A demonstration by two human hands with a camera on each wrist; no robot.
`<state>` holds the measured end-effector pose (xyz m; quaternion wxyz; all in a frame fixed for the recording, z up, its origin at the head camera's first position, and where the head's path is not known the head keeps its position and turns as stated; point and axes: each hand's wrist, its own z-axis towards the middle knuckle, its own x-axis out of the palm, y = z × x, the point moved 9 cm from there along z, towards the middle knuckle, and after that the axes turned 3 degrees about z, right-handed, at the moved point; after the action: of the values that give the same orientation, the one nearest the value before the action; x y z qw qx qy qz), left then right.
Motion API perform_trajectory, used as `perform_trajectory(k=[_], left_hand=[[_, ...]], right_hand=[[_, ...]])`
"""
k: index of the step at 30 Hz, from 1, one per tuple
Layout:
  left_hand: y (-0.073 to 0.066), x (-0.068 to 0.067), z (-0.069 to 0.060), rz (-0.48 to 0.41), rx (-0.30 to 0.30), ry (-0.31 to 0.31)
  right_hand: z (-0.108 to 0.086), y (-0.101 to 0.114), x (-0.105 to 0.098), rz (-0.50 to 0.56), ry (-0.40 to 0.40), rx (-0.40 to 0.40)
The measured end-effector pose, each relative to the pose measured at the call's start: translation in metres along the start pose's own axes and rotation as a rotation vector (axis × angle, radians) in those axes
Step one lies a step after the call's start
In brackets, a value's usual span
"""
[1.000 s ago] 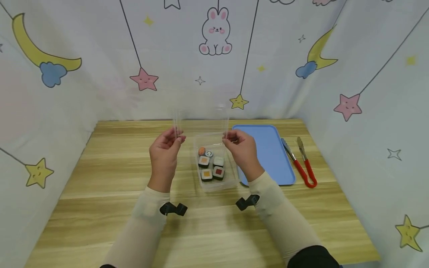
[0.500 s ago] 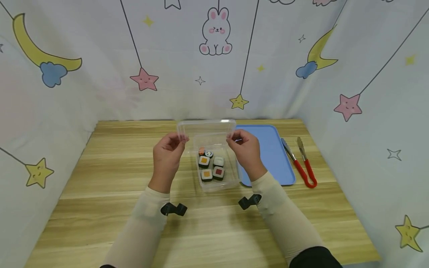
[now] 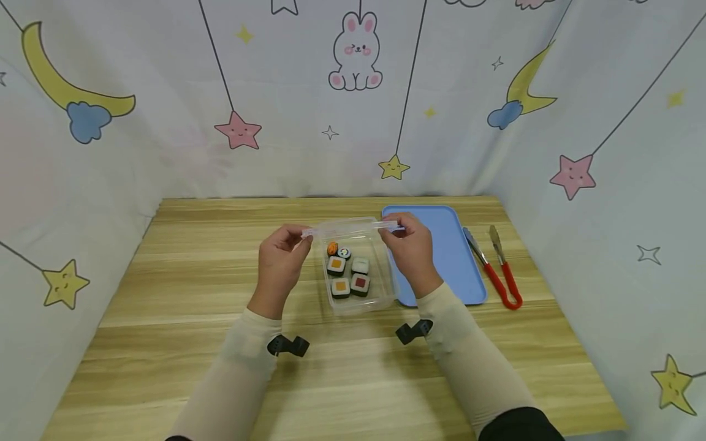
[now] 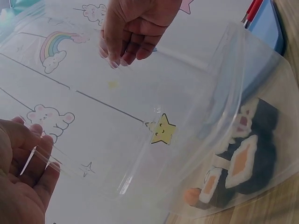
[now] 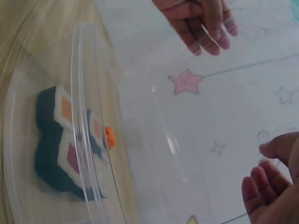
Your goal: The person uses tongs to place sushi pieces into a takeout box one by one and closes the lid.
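A clear plastic lid is pinched at its two sides by my left hand and my right hand. In the head view it appears almost edge-on, over the far part of a clear plastic box. Several sushi pieces lie in the box, among them a roll with a dark red centre, a roll with an orange centre and a small orange piece. Through the lid, the left wrist view shows both hands' fingertips at its edge. Whether lid and box touch is unclear.
A blue tray lies just right of the box, partly behind my right hand. Tongs with red handles rest on the wooden table beyond the tray. A printed curtain hangs behind and along both sides.
The lid has come down from above the box's far end and tipped from facing me to nearly edge-on. Both hands have shifted slightly right with it. Box, tray and tongs stay put.
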<state>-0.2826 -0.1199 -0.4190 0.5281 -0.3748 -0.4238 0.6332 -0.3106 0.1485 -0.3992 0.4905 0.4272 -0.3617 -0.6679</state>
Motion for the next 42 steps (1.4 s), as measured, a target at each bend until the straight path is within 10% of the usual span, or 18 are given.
perform_trajectory(k=[27,42], left_hand=[[0.021,0.017,-0.009,-0.003,0.066,0.126],[0.023,0.019,-0.02,0.075,-0.072,0.096]], right_hand=[[-0.023,0.013,-0.008,0.005,0.013,-0.042],[-0.025,-0.03,-0.007,-0.073,0.077,0.013]])
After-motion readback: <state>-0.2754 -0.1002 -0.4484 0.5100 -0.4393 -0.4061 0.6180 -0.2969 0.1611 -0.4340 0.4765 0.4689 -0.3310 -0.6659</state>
